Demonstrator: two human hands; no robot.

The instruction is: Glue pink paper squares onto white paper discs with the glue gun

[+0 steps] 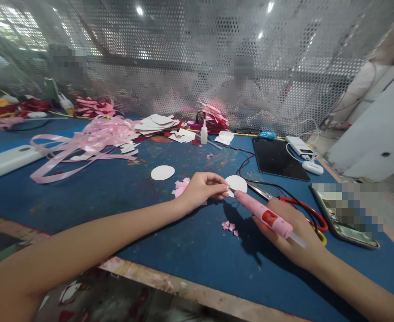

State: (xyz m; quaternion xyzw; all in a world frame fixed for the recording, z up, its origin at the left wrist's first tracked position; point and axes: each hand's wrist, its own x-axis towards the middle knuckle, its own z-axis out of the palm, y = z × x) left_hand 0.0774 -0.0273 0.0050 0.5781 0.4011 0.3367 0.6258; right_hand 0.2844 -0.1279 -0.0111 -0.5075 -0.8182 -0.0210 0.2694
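A pink glue gun [260, 211] with a clear glue stick poking from its back end is gripped in my right hand [289, 232]. Its dark nozzle tip meets a small pink piece, seemingly ribbon, pinched between the thumb and finger of my left hand [203, 188]. Just behind the tip lies a white paper disc [236, 183], partly covered. A second white disc [162, 172] rests farther left. Pink ribbon pieces [181, 186] show from under my left wrist. Several tiny pink scraps [230, 226] lie in front of my hands.
Scissors [259, 191] with red handles lie partly under my right hand. A phone [344, 217], a black tablet [279, 158] and cables are on the right. Pink ribbon [106, 134], stacked white paper [155, 124] and a small bottle [204, 133] stand towards the mesh screen.
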